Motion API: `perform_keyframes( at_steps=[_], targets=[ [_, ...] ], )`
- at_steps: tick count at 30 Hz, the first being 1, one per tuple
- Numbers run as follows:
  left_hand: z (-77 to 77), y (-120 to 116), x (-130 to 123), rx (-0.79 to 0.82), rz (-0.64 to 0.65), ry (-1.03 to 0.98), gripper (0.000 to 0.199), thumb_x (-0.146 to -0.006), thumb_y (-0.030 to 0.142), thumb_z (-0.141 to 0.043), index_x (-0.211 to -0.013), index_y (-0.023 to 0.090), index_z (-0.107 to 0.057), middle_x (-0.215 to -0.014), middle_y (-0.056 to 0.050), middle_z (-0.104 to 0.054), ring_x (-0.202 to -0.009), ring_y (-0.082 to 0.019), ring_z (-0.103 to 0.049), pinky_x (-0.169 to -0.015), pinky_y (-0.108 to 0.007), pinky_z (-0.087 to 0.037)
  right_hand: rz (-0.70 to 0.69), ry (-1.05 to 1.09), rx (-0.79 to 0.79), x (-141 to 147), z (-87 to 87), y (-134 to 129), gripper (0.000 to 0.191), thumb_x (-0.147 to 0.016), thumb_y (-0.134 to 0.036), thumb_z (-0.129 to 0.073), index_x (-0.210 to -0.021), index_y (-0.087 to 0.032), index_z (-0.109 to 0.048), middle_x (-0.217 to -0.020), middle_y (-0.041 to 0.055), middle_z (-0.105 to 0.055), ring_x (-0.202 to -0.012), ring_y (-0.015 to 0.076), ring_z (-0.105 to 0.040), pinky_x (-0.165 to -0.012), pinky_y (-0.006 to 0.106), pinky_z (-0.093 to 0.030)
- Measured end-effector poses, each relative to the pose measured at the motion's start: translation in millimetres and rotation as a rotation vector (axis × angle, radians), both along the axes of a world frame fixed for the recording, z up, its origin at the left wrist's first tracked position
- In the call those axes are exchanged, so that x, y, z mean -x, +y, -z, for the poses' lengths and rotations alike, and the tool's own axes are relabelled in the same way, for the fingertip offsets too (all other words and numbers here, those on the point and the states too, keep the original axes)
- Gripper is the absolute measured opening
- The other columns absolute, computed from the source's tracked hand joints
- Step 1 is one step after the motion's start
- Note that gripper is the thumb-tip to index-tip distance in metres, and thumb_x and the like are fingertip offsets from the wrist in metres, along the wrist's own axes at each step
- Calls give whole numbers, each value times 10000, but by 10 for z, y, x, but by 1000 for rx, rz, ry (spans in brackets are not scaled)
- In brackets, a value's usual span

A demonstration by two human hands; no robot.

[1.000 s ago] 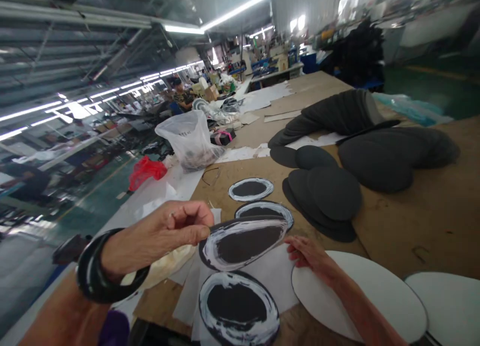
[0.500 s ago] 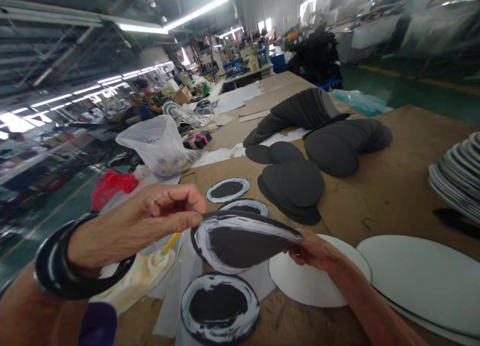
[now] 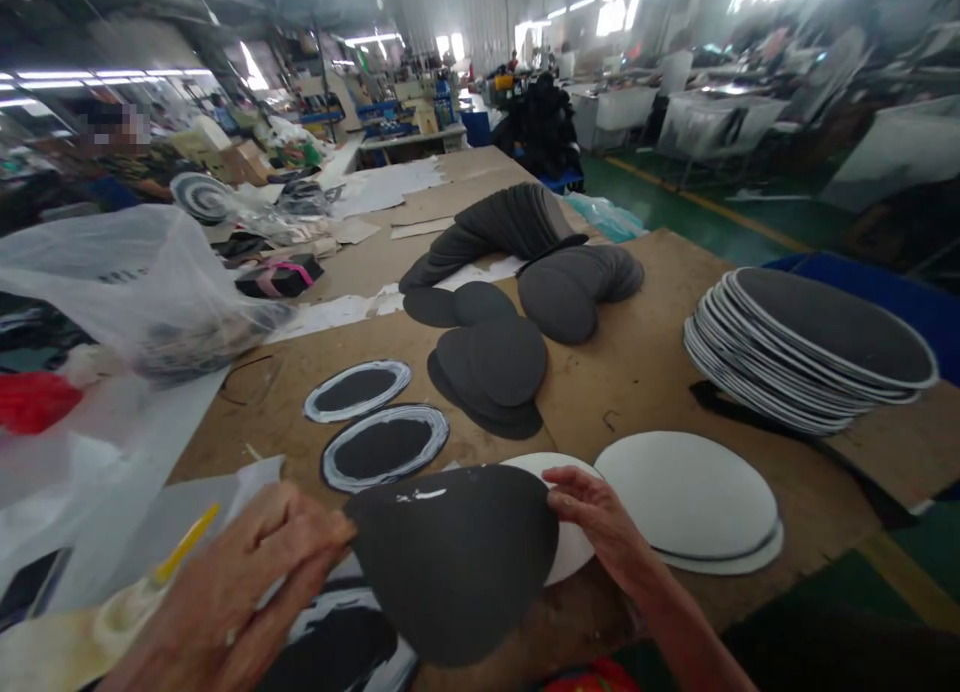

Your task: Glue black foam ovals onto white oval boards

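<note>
1. Left hand (image 3: 277, 542) and right hand (image 3: 596, 512) pinch the dark oval (image 3: 457, 562), bowed, above the worktop (image 3: 637, 367).
2. Likely step: lining it up over the white disc (image 3: 571, 547).
3. Next probably needs matched edges.

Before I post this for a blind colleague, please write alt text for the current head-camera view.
A person's left hand and right hand hold a bent dark oval sheet by opposite edges above a brown table. Beyond lie two white-ringed ovals and plain dark ovals, with pale ovals and a stack of white-edged ovals to the right.
</note>
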State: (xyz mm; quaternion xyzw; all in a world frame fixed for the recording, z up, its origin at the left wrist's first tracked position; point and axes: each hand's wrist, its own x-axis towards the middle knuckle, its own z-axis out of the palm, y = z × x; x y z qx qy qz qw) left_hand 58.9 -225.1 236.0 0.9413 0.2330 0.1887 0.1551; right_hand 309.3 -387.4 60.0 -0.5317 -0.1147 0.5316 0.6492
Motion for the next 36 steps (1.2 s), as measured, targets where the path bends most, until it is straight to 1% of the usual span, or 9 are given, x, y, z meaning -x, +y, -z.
perform_keyframes(
  at_steps=[3, 7, 10, 13, 16, 23, 27, 31, 36],
  targets=[
    [188, -207, -252, 60, 187, 35, 250, -851, 139, -446, -1016, 298, -545, -795, 19, -564, -665, -95, -533, -568, -173, -461, 147, 89, 29, -151, 15, -529, 373, -556, -394, -810, -849, -214, -666, -825, 25, -700, -778, 182, -625, -725, 291, -458],
    [263, -381, -850, 13, 343, 26, 218, -856, 116, -426, -979, 259, -535, -830, -5, -536, -676, -90, -516, -577, -166, -439, 329, 186, 138, -227, 120, -1143, 374, -527, -391, -822, -814, -197, -680, -834, 48, -709, -777, 217, -645, -698, 308, -491],
    [281, -478, -1300, -39, 432, 52, 184, -868, 106, -399, -893, 235, -527, -806, -6, -518, -690, -101, -498, -593, -190, -413, 455, 191, 220, -249, 239, -1407, 394, -518, -416, -817, -820, -202, -682, -843, 49, -706, -781, 228, -646, -665, 307, -507],
    [317, -563, -1563, -83, 478, 47, 186, -875, 96, -379, -880, 225, -514, -785, -3, -510, -689, -108, -480, -599, -209, -389, 513, 231, 252, -277, 344, -1516, 407, -468, -425, -829, -790, -219, -688, -852, 56, -705, -819, 251, -648, -646, 309, -520],
    [343, -595, -1624, -72, 497, 65, 193, -876, 78, -369, -889, 216, -503, -765, 3, -500, -673, -106, -466, -596, -215, -370, 552, 277, 231, -316, 431, -1509, 397, -472, -425, -823, -788, -236, -676, -858, 62, -707, -852, 270, -648, -686, 336, -528],
    [411, -545, -1736, -63, 480, 89, 203, -907, 105, -336, -901, 198, -516, -766, -2, -536, -712, -118, -480, -640, -234, -380, 602, 406, 173, -604, 547, -1374, 417, -489, -347, -836, -835, -229, -636, -790, 0, -714, -723, 189, -663, -625, 284, -517],
    [569, -560, -1860, -67, 472, 89, 201, -903, 135, -349, -843, 187, -534, -748, -8, -550, -706, -129, -488, -654, -246, -397, 510, 426, 171, -697, 497, -1380, 384, -537, -351, -817, -860, -242, -640, -813, -4, -717, -695, 191, -660, -572, 287, -508],
    [715, -656, -1770, -9, 436, 67, 188, -888, 118, -366, -876, 184, -542, -791, -18, -576, -752, -136, -512, -689, -252, -415, 457, 388, 194, -693, 453, -1525, 340, -547, -343, -817, -823, -230, -655, -783, 10, -713, -673, 182, -656, -553, 269, -506],
    [739, -736, -1691, 62, 363, -69, 145, -881, 106, -417, -903, 167, -547, -801, -25, -585, -770, -126, -519, -708, -247, -423, 569, 180, 252, -1094, 290, -1685, 369, -509, -331, -825, -833, -267, -660, -734, -19, -705, -593, 159, -638, -477, 250, -493]
  ],
)
